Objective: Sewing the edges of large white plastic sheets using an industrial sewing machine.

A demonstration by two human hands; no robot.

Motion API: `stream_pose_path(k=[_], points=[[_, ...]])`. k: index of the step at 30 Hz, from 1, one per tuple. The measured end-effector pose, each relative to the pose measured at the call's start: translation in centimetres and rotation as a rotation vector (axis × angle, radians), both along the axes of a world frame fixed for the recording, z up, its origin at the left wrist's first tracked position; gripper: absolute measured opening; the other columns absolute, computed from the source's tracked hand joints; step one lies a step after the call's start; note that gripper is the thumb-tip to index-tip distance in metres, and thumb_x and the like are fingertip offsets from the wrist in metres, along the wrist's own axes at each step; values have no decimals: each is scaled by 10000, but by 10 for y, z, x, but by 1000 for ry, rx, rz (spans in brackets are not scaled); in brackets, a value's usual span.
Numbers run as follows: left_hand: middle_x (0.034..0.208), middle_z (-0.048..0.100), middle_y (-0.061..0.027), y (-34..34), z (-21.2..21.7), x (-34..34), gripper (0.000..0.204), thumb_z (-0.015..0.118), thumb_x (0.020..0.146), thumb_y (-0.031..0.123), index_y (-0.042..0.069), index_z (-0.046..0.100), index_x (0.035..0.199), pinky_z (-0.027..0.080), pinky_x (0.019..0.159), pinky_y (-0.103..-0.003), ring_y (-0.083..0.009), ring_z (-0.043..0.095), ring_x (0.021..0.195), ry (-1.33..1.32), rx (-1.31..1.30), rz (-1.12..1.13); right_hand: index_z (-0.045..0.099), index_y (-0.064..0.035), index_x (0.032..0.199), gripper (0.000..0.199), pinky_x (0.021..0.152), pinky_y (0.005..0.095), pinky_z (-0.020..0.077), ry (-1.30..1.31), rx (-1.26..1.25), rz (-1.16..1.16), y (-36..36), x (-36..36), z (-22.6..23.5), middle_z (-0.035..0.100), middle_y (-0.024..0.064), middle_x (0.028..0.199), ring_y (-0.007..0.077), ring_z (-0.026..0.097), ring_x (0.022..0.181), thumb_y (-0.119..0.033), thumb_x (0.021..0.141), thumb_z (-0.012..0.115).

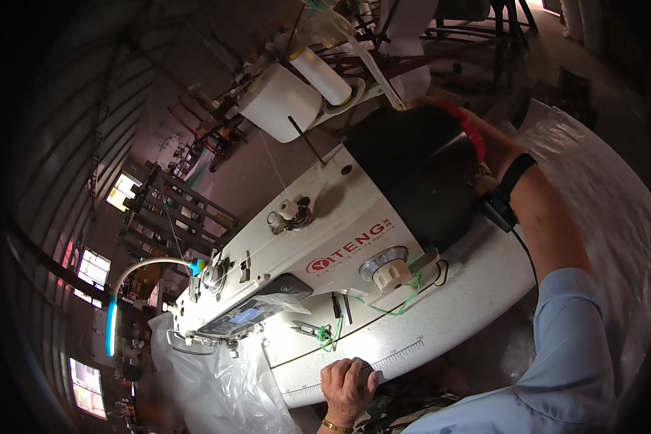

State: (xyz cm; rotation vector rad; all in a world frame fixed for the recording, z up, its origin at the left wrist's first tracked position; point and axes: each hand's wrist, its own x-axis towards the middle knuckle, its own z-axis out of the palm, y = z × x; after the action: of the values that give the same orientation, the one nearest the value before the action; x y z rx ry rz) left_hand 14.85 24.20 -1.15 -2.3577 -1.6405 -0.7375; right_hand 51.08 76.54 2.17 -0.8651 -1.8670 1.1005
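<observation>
A white industrial sewing machine lies across a white table. My left hand rests with curled fingers on the table's near edge, over a printed ruler strip, and holds nothing that I can see. My right hand reaches past the machine's black motor cover to the red-rimmed handwheel. Its fingers are hidden behind the cover. A black wristband sits on that wrist. Clear plastic sheet hangs at the needle end.
Two white thread cones stand behind the machine. Small snips on a green cord lie on the table. A curved lamp arches over the needle end. Crinkled plastic sheeting lies at the right. Wooden racks stand beyond.
</observation>
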Motion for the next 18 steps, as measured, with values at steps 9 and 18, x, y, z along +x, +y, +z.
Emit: stream_pose_path(k=[9, 18], points=[[983, 619, -164, 3, -2, 4, 350, 766, 793, 213, 17, 644, 1056, 478, 802, -463, -350, 581, 893, -32, -5, -50, 688, -33, 930, 167, 674, 348, 541, -176, 573, -286, -22, 91, 5, 680, 65, 857, 173, 676, 749, -180, 862, 647], [994, 609, -169, 1, -3, 0, 333, 762, 798, 205, 21, 639, 1046, 474, 799, -470, -359, 572, 902, -31, -6, -27, 693, -32, 899, 375, 642, 306, 514, -94, 8, -272, -93, 97, 27, 665, 47, 777, 129, 633, 712, -382, 989, 594]])
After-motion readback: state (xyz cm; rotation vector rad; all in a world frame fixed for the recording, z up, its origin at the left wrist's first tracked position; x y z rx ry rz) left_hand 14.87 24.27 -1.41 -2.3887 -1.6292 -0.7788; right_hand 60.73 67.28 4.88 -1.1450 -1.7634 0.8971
